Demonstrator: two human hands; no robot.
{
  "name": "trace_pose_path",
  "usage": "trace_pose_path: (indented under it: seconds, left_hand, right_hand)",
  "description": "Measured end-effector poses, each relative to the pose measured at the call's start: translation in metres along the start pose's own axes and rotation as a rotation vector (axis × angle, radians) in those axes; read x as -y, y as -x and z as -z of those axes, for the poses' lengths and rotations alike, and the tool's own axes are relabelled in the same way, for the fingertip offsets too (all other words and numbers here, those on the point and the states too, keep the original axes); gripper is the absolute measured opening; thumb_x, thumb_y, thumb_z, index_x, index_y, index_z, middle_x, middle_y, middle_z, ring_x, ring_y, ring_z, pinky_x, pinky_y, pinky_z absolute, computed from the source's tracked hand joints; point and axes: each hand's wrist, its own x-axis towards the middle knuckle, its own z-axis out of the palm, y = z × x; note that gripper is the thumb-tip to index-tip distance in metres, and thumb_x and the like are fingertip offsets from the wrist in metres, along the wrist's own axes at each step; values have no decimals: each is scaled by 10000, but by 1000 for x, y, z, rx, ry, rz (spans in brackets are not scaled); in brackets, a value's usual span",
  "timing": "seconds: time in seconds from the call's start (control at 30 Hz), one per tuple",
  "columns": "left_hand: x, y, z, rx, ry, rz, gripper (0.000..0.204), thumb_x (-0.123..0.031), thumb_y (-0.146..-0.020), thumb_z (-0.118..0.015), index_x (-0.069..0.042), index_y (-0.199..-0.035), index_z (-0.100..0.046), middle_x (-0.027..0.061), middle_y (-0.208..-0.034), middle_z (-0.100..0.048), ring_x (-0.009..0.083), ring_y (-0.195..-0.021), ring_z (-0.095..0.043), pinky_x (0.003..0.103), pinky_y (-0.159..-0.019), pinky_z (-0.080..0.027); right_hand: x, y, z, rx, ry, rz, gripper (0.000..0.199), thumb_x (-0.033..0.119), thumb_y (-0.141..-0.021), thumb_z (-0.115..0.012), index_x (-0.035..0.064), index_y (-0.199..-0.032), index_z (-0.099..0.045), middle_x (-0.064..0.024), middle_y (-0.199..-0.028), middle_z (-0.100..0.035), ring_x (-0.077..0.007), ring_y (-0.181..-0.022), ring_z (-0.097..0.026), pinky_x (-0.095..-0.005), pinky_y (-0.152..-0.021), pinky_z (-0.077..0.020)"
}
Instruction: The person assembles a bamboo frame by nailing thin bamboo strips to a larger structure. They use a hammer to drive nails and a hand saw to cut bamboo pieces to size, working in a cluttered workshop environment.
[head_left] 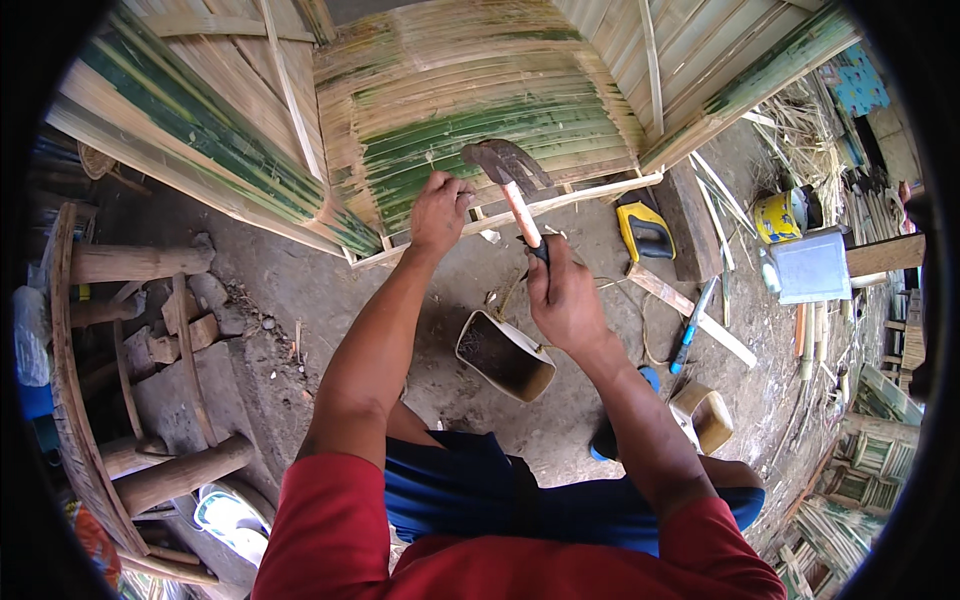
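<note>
My right hand (568,300) is wrapped round the dark grip of a hammer (520,212), raised with its dark metal head over the front part of a slatted bamboo panel (490,110). The panel is of green and tan strips, with a thin wooden strip along its near edge. Just left of the hammer head, my left hand (440,212) is closed in a pinch above that near edge. Whatever lies between its fingertips is too small to make out. Below the hands stands a cut-open pale container (506,356) with small dark pieces inside.
Slatted bamboo sides (200,130) rise at left and right of the panel. On the ground at right lie a yellow-handled saw (646,232), a wooden beam (690,225), a blue-handled tool (694,325) and a second container (703,415). A wooden bench (70,380) stands at left.
</note>
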Motion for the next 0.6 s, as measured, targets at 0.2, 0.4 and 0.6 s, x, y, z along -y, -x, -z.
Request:
trace_pose_path:
  seconds: [0.2,0.4,0.6]
  left_hand:
    - [3,-3,4,76,-19,3,154,-117,-902,-691,-53,-1042,-686,107,-1117,-591,333,-1018,-636,446,-871,-527]
    - [4,-1,3,-68,68,39,410,17,-855,-561,-49,-1255,-626,138,-1324,-537,355,-1113,-627,459,-911,-531]
    - [1,0,27,29,396,126,312,-29,-886,-559,-37,-1169,-691,101,-1123,-679,237,-949,-675,372,-807,-545]
  right_hand:
    - [-9,-20,-14,61,230,-34,184,131,-988,-537,32,-1111,-443,-292,-728,-645,-520,-689,-650,-616,-627,-521]
    - [8,-12,-3,-58,16,103,218,132,-985,-555,8,-1127,-445,-305,-775,-657,-509,-686,-663,-607,-641,-543]
    - [-3,-31,-11,26,88,-20,255,158,-1009,-514,-20,-1189,-483,-313,-774,-659,-534,-697,-641,-610,-645,-525]
